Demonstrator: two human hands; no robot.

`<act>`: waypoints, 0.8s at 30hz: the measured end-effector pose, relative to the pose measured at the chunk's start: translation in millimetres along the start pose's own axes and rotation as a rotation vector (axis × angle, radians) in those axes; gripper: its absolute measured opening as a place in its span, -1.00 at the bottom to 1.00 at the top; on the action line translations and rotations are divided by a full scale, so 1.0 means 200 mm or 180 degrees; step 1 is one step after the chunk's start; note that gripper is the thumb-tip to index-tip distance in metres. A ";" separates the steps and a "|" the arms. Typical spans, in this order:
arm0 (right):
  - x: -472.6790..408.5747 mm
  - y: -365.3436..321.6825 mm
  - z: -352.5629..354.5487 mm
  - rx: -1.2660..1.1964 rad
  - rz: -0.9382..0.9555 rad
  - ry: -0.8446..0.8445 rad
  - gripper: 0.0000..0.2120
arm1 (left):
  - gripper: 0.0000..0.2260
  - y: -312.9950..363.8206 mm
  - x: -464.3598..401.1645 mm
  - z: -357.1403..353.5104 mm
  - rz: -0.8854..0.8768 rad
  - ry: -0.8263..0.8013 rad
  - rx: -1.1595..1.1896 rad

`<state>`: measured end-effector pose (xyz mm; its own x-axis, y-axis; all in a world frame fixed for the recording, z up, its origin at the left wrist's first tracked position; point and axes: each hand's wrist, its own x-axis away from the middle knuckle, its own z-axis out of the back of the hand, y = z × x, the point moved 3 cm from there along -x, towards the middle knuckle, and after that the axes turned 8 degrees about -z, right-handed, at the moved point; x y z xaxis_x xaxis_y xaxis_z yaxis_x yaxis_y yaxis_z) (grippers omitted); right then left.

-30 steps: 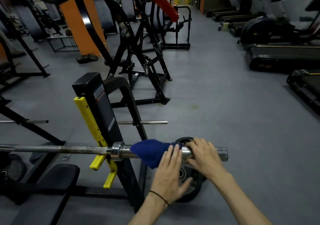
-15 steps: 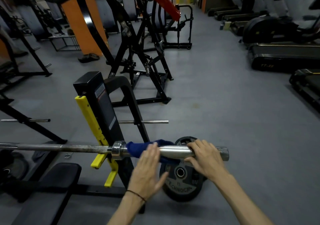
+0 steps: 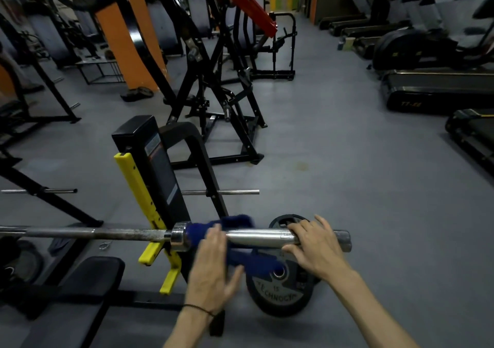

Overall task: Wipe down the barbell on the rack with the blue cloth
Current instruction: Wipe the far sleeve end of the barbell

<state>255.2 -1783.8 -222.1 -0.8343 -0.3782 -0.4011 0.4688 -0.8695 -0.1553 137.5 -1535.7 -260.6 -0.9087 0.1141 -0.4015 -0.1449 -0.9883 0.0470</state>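
Note:
The steel barbell (image 3: 256, 238) lies across the rack's yellow hooks (image 3: 149, 251), its shiny sleeve pointing right. A blue cloth (image 3: 235, 223) is draped over the sleeve next to the collar, with a tail hanging below the bar. My left hand (image 3: 213, 264) presses the cloth against the sleeve with straight fingers. My right hand (image 3: 315, 243) rests on top of the sleeve near its free end, fingers curved over it.
A black weight plate (image 3: 278, 294) leans under the sleeve. The black rack upright (image 3: 155, 165) stands behind the hooks, a padded bench (image 3: 88, 280) at lower left. Other black machines (image 3: 219, 85) fill the back, treadmills (image 3: 438, 85) line the right, with grey floor (image 3: 347, 173) between.
My left hand has slid the cloth leftward along the sleeve to the collar, baring more shiny steel. The right hand has stayed near the sleeve's end.

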 end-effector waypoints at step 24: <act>0.04 0.03 0.05 0.0032 -0.0125 -0.0061 -0.36 | -0.25 -0.01 -0.10 0.03 0.0177 -0.0182 0.0046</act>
<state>248.8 -1794.4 -217.6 -0.8575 -0.3495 -0.3776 0.4326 -0.8870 -0.1614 153.6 -1535.7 -246.9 -0.9364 0.0650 -0.3450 -0.0988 -0.9918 0.0812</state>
